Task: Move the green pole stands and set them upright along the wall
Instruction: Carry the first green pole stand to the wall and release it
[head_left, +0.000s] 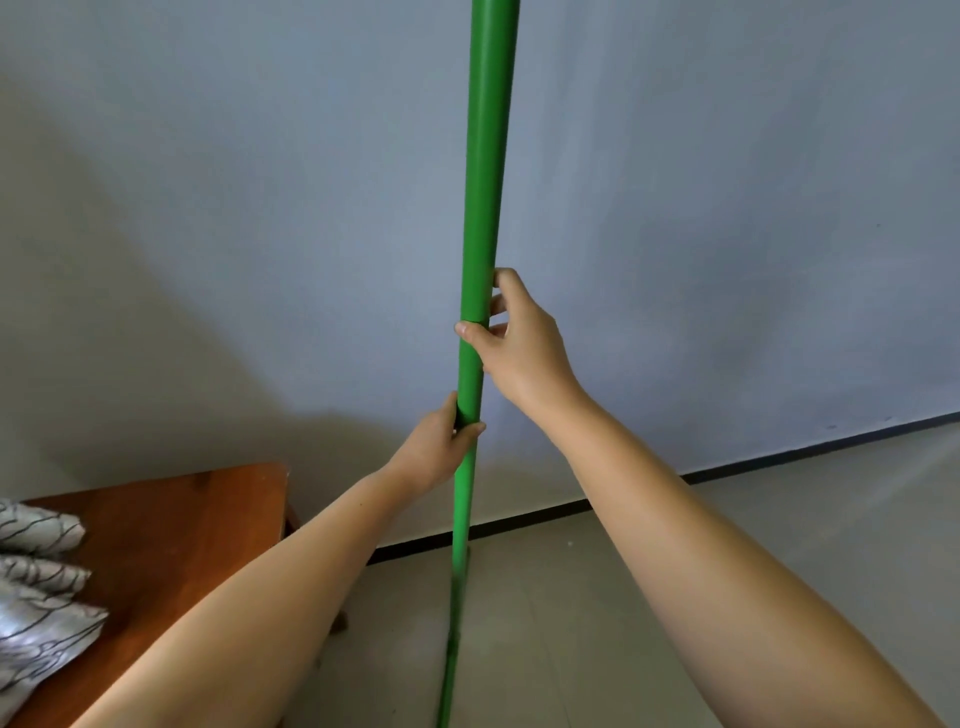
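A long green pole (485, 171) runs nearly upright through the middle of the view, from the top edge down to the bottom edge, in front of a pale blue-grey wall (701, 208). My right hand (511, 340) grips the pole at mid-height, thumb across its front. Lower down, my left hand (441, 444) wraps around it from the left. The pole's lower stretch looks blurred, and its base is out of view.
A brown wooden table (171, 525) stands at the lower left near the wall, with patterned grey cloth (36, 587) on it. A dark skirting strip (753, 460) runs along the foot of the wall. Pale floor tiles (597, 597) fill the lower right.
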